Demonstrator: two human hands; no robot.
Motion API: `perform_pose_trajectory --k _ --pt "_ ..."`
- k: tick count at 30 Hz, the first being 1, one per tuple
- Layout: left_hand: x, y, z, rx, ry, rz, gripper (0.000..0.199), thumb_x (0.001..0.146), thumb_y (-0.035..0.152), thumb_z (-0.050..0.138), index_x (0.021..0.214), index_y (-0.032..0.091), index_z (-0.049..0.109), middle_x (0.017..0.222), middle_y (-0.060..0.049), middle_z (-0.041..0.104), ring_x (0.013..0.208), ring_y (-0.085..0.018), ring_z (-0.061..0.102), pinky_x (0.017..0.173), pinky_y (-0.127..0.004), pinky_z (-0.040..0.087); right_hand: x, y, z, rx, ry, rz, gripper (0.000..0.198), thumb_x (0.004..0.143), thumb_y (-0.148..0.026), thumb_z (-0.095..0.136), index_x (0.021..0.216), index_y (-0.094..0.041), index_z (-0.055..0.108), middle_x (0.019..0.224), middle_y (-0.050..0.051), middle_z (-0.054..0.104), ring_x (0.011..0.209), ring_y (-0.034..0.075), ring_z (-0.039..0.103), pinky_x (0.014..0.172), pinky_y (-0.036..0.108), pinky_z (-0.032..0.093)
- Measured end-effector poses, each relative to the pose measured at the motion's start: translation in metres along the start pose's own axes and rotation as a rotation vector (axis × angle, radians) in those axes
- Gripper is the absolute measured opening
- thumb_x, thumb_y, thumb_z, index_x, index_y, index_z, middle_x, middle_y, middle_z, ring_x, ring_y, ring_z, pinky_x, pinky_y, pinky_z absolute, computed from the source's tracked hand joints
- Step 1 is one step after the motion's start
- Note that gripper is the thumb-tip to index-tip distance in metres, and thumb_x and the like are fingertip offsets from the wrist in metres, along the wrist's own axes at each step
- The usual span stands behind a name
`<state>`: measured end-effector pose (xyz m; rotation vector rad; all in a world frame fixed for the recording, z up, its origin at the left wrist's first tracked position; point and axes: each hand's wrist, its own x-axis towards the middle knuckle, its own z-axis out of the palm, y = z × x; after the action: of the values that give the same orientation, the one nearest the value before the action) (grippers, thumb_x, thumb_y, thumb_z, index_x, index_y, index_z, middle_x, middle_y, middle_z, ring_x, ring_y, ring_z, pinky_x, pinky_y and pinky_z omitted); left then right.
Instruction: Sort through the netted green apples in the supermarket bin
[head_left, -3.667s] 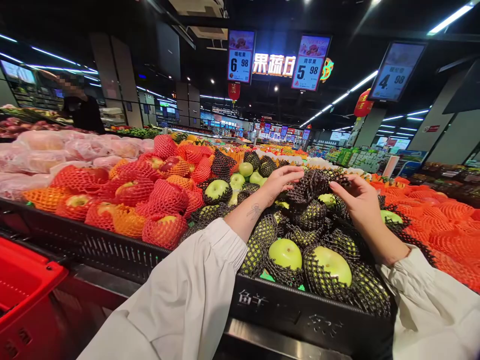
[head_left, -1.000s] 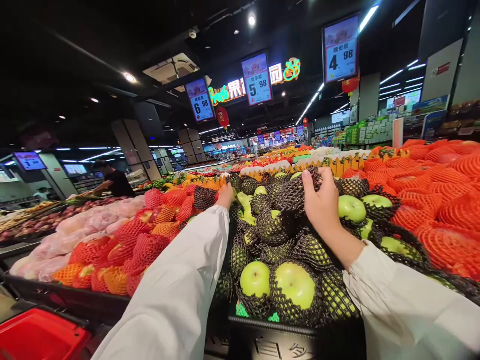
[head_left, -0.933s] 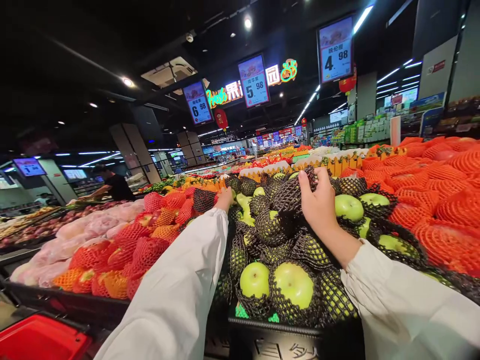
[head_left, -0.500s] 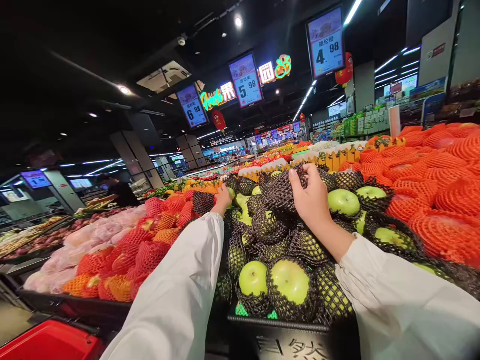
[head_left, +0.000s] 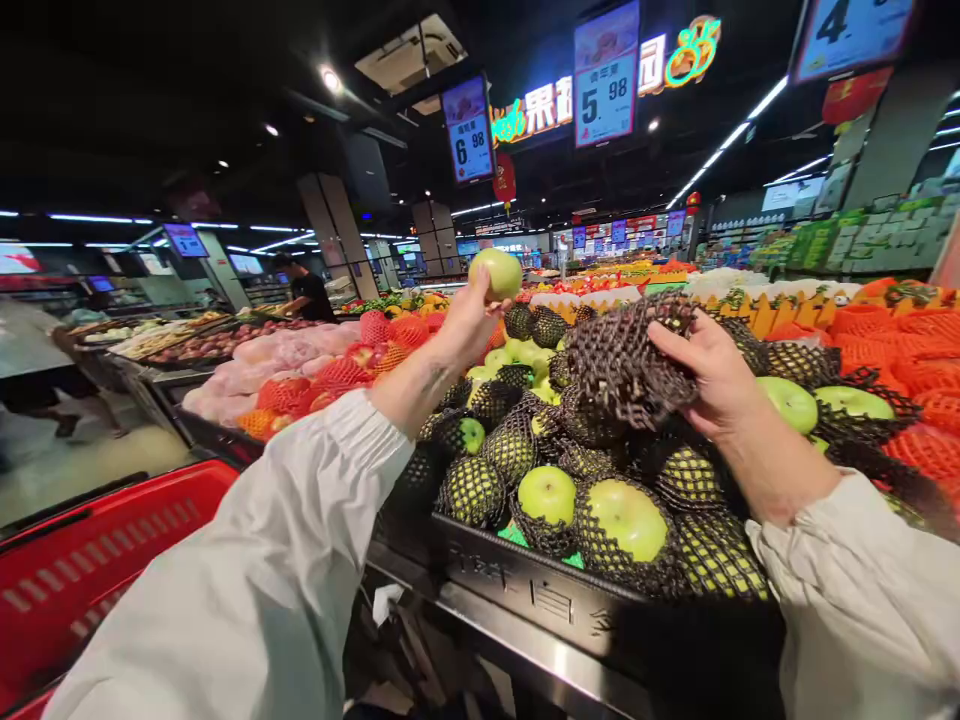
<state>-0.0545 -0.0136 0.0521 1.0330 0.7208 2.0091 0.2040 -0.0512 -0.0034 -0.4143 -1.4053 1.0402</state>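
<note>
Above the heaped fruit, your left hand (head_left: 466,318) is raised with its fingers closed around a bare green apple (head_left: 495,272). Just to its right, your right hand (head_left: 712,372) grips a black foam net (head_left: 622,362), fingers clamped on its edge. Below both hands lie more netted green apples (head_left: 626,520) in a black crate (head_left: 540,600). Under your left sleeve sits a red basket (head_left: 90,570).
</note>
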Motion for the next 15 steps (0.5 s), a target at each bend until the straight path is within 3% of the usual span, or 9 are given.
perform_pose_trajectory --k 2,4,6,7,9,11,13,15 --pt "-0.054 0.009 0.003 0.014 -0.073 -0.044 0.049 0.099 0.052 0.053 0.131 0.015 0.054 0.116 -0.015 0.066 0.116 -0.028 0.063 0.093 -0.041 0.055 -0.009 -0.007 0.0 0.043 -0.314 0.162 0.043 0.059 -0.046 0.084 0.086 -0.02 0.064 0.083 0.003 0.071 0.063 0.016 0.063 0.063 0.036 0.056" --pt "-0.108 0.008 0.006 0.01 -0.128 -0.116 0.051 0.098 0.055 0.053 0.131 0.016 0.053 0.119 -0.015 0.065 0.118 -0.03 0.064 0.095 -0.044 0.055 -0.016 -0.013 -0.003 -0.01 -0.731 0.333 0.039 0.06 -0.048 0.087 0.072 -0.018 0.066 0.067 0.002 0.068 0.047 0.014 0.057 0.05 0.033 0.053" --pt "-0.155 -0.005 0.011 -0.023 -0.152 -0.178 0.05 0.095 0.055 0.059 0.13 0.021 0.051 0.125 -0.012 0.063 0.117 -0.029 0.065 0.095 -0.045 0.056 -0.017 -0.017 -0.006 -0.139 -1.094 0.421 0.037 0.067 -0.05 0.084 0.062 -0.016 0.069 0.06 0.005 0.068 0.048 0.017 0.06 0.054 0.036 0.055" --pt "-0.175 -0.014 0.013 -0.049 -0.147 -0.206 0.052 0.092 0.056 0.064 0.13 0.024 0.049 0.13 -0.01 0.061 0.117 -0.028 0.065 0.095 -0.045 0.057 -0.017 -0.018 -0.008 -0.193 -1.195 0.422 0.039 0.07 -0.051 0.081 0.059 -0.016 0.07 0.059 0.007 0.068 0.051 0.019 0.063 0.059 0.038 0.056" --pt "-0.203 -0.034 0.019 -0.112 -0.137 -0.268 0.061 0.082 0.058 0.073 0.127 0.027 0.047 0.136 -0.009 0.058 0.117 -0.027 0.064 0.094 -0.044 0.058 -0.015 -0.02 -0.01 -0.261 -1.212 0.408 0.044 0.07 -0.054 0.081 0.052 -0.016 0.069 0.056 0.009 0.068 0.055 0.02 0.065 0.064 0.037 0.056" --pt "-0.219 -0.05 0.025 -0.213 -0.133 -0.337 0.066 0.076 0.062 0.077 0.124 0.027 0.047 0.137 -0.009 0.058 0.12 -0.027 0.063 0.096 -0.043 0.058 -0.016 -0.022 -0.012 -0.296 -1.116 0.466 0.046 0.064 -0.058 0.083 0.052 -0.016 0.068 0.054 0.008 0.067 0.052 0.019 0.064 0.059 0.034 0.056" --pt "-0.227 -0.06 0.03 -0.299 -0.108 -0.37 0.067 0.075 0.065 0.076 0.122 0.027 0.047 0.135 -0.009 0.06 0.123 -0.027 0.061 0.1 -0.041 0.055 -0.02 -0.025 -0.012 -0.315 -0.972 0.521 0.043 0.054 -0.056 0.089 0.059 -0.017 0.071 0.058 0.005 0.069 0.053 0.019 0.065 0.053 0.031 0.055" --pt "-0.23 -0.063 0.031 -0.329 -0.056 -0.344 0.068 0.076 0.066 0.075 0.124 0.028 0.046 0.136 -0.008 0.06 0.127 -0.026 0.059 0.104 -0.039 0.051 -0.024 -0.028 -0.009 -0.326 -0.911 0.566 0.043 0.048 -0.048 0.092 0.074 -0.017 0.076 0.069 0.004 0.074 0.062 0.022 0.07 0.056 0.033 0.058"
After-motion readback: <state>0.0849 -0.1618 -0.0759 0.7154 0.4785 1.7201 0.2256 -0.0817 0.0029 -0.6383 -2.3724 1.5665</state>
